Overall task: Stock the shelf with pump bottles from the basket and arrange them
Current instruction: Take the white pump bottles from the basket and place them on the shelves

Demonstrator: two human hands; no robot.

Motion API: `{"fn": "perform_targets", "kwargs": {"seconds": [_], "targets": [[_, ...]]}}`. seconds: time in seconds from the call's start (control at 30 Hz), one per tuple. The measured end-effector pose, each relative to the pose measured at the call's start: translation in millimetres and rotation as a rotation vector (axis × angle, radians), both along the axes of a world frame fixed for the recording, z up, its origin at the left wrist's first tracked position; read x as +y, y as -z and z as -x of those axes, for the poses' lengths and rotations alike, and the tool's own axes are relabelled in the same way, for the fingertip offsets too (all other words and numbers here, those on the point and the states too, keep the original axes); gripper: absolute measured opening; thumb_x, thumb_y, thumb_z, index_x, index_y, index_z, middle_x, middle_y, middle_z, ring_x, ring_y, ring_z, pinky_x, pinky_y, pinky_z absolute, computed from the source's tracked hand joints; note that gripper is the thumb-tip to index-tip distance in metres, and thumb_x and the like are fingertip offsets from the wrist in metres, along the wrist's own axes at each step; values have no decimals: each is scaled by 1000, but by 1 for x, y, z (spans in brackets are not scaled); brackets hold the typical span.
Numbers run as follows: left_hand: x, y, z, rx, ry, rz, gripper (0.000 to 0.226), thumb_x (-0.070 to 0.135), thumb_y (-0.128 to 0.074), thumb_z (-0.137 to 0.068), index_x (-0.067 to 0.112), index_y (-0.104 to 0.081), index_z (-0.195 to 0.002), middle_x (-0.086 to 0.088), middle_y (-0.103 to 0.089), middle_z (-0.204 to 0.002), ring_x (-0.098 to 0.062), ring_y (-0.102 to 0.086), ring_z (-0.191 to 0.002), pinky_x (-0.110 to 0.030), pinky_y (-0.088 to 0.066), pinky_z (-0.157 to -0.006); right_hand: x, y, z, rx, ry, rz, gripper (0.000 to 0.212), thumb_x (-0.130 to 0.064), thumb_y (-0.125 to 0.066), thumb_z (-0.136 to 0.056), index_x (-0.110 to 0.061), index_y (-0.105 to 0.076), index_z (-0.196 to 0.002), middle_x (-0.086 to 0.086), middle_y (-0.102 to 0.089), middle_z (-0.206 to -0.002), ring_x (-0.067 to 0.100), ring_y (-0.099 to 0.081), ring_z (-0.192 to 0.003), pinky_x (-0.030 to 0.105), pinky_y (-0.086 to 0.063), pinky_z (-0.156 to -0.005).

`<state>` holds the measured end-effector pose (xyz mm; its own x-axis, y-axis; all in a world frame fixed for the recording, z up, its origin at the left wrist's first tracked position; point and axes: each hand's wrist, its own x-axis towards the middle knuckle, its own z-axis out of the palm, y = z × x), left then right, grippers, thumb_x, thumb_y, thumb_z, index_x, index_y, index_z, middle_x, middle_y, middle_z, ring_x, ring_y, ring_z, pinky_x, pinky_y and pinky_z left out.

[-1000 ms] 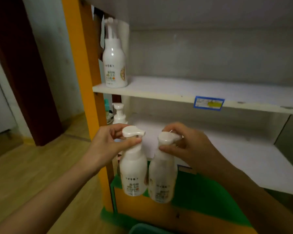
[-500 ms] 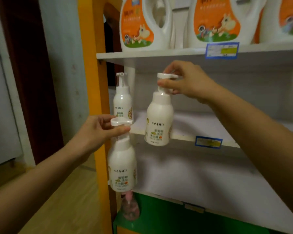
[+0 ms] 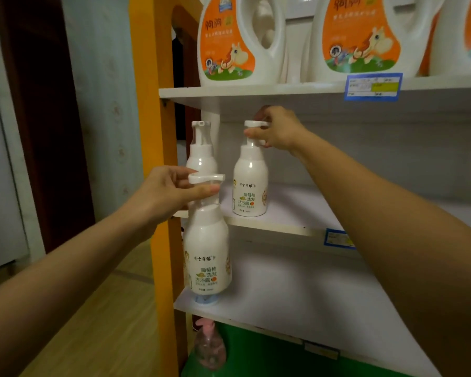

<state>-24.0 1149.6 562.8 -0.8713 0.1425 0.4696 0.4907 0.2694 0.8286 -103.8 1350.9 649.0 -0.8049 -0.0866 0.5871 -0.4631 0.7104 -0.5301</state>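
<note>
The right hand pinches a pump bottle by its head, base at the middle shelf, at three o'clock of the standing bottle; the left hand dangles another pump bottle at seven o'clock, probably next; basket unseen.

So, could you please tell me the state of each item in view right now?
Right-hand bottle: upright on the middle shelf, right hand gripping its pump.
Left-hand bottle: held up by its pump in the left hand, not shelved.
Back bottle: standing on the same shelf, untouched.
Detergent jugs: upright on the top shelf.
</note>
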Motion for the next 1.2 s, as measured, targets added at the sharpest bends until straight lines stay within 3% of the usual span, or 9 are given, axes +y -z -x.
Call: {"fn": "perform_targets", "kwargs": {"seconds": [0.23, 0.3, 0.4, 0.53, 0.63, 0.83, 1.03, 1.13, 1.2], "targets": [[9, 0, 4, -17, 15, 34, 49, 37, -69, -61, 16, -64, -105, 3, -73, -95, -4, -69, -83, -15, -51, -61, -5, 13, 6, 27, 42, -78, 50, -29, -63, -85, -12, -46, -129, 13, -48, -134, 28, -50, -121, 34, -43, -100], [12, 0, 1, -18, 19, 38, 52, 40, -69, -58, 16, -64, -103, 4, -73, -92, -1, -69, -80, -13, -51, -57, -5, 31, -11, 197, 127, -127, 53, -28, -57, -88, -17, -38, -136, 10, -35, -144, 28, -39, -130, 38, -35, -108], [19, 3, 0, -10, 38, 63, 45, 43, -68, -56, 21, -66, -95, 9, -73, -84, 4, -67, -78, -11, -50, -55, -1, 81, -51, 446, 140, -49, 36, -27, -49, -90, -16, -49, -125, 4, -48, -131, 20, -48, -117, 38, -39, -100], [36, 5, 0, 17, 80, 92, 37, 46, -69, -54, 27, -66, -86, 12, -74, -81, 4, -68, -77, -10, -50, -55, 13, 145, -98, 25, -42, 104, 50, -51, -49, -85, -21, -49, -125, -6, -56, -118, 4, -55, -97, 24, -47, -82], [54, 2, 2, 26, 107, 77, 28, 42, -71, -62, 28, -65, -85, 9, -72, -85, 4, -67, -75, -10, -51, -53, 21, 168, -114, -216, -177, 173, 65, -50, -66, -73, -26, -44, -128, -13, -56, -115, -1, -57, -98, 18, -50, -77], [98, -12, 5, 92, 128, 38, 35, 41, -71, -69, 18, -66, -96, 7, -69, -88, 7, -65, -73, -6, -48, -51, 50, 159, -117, -200, -159, 244, 65, -44, -73, -67, -25, -47, -123, -15, -60, -111, 1, -62, -95, 19, -57, -73], [114, 0, 16, -84, 270, -109, 53, 60, -41, -85, 19, -57, -115, 3, -65, -111, -8, -63, -100, -26, -49, -84, 81, 130, -100, -200, -123, 272, 57, -41, -68, -77, -19, -48, -125, -3, -62, -122, 10, -66, -100, 35, -58, -84], [121, 21, 19, -194, 362, -139, 43, 54, -27, -92, 25, -59, -97, 2, -64, -110, -10, -60, -105, -30, -46, -88, 83, 122, -92, -208, -161, 303, 53, -39, -64, -81, -16, -48, -126, -1, -65, -120, 8, -67, -99, 26, -58, -81], [124, 23, 22, -200, 406, -219, 43, 49, -23, -94, 23, -57, -100, -2, -63, -117, -13, -59, -109, -33, -44, -95, 81, 114, -88, -193, -169, 306, 53, -40, -64, -81, -15, -49, -125, -2, -65, -118, 6, -67, -98, 21, -57, -77]]}}
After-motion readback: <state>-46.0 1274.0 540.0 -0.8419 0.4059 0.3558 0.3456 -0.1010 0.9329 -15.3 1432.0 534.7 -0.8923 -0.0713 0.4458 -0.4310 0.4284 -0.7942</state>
